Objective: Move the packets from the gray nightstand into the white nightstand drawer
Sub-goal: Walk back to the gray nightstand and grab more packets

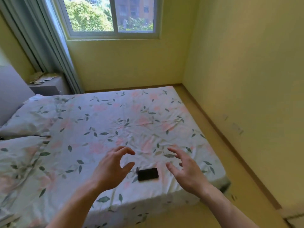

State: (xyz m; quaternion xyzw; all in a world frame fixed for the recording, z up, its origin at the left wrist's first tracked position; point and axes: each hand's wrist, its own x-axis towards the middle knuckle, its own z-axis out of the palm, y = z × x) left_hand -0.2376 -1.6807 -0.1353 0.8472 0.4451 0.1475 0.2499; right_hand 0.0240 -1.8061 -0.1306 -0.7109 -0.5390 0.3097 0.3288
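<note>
Packets [40, 78]: a loose heap of pale, beige-toned flat pieces, blurred by distance; the heap is too jumbled to count.
Where they sit: on top of the gray nightstand [49, 87], in the far left corner beside the headboard [11, 92] and against the foot of the curtain [49, 46].
Gray nightstand: one, boxy, plain gray front, standing beyond the far side of the bed [115, 122].
Left hand [111, 168]: held over the near part of the bed, fingers spread and loosely curved, thumb apart from them; it holds nothing and touches nothing.
Right hand [185, 170]: held level with the other, fingers spread and gently bent, palm turned inward; it too is empty and free of contact.
Phone [148, 174]: one, black, lying flat on the sheet between the two hands, just below them and touched by neither.
Bed: one, covered by a white sheet printed with pink flowers and green leaves.
Pillows [28, 119]: two, in the same print, at the left end by the headboard.
Window [113, 15]: one, two panes, with trees and a building outside.
Hands to packets: well apart, the whole bed lying between.
</note>
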